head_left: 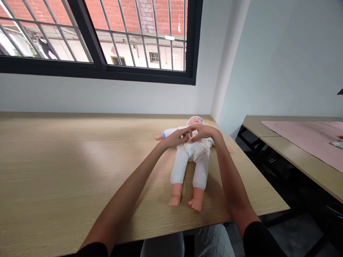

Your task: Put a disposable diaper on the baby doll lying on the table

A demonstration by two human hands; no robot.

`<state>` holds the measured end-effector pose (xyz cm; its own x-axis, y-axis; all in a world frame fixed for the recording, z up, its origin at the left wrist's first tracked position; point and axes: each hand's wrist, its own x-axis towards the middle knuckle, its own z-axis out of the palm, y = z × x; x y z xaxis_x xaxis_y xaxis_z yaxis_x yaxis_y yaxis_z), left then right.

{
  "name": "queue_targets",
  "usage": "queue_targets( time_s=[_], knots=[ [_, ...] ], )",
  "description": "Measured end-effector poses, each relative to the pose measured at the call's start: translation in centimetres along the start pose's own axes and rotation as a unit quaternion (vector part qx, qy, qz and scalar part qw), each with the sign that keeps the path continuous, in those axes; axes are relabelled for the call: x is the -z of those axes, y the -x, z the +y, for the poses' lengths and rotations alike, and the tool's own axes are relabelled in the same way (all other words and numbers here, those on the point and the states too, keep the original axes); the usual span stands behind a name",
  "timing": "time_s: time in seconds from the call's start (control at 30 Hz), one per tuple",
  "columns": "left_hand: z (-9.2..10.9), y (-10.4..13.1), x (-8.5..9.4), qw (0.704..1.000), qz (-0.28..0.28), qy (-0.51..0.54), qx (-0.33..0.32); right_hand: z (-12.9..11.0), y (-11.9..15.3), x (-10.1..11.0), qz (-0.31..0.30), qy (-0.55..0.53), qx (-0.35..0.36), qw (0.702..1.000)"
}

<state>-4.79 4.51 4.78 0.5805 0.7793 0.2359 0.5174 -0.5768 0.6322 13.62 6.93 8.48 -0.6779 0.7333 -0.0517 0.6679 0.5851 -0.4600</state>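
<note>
The doll (pixel 194 152) lies on its back on the wooden table (pixel 80 171), feet (pixel 197 200) toward the near edge. The left hand (pixel 179 137) and right hand (pixel 201 132) meet over its upper body, fingers bent, though I cannot tell whether they grip its white clothes (pixel 179 166)

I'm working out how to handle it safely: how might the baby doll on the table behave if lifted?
The doll seems unlikely to roll, lying face up with arms spread and legs apart. Those fabric-covered legs may be soft and flop a little. Its bare feet look smooth and molded, so they might be firmer, possibly slippery.
</note>
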Motion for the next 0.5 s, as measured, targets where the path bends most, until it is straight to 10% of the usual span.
queue_targets(
  time_s=[0.3, 0.5],
  knots=[
    [0.2, 0.1, -0.5, 0.999, -0.001, -0.042, 0.026, -1.2, 5.2, 2.7, 0.164, -0.005, -0.118, 0.979],
    [-0.6, 0.1, 0.1, 0.998, 0.011, 0.064, 0.017, 3.4, 4.6, 2.7, 0.173, 0.004, -0.233, 0.957]
  ],
)
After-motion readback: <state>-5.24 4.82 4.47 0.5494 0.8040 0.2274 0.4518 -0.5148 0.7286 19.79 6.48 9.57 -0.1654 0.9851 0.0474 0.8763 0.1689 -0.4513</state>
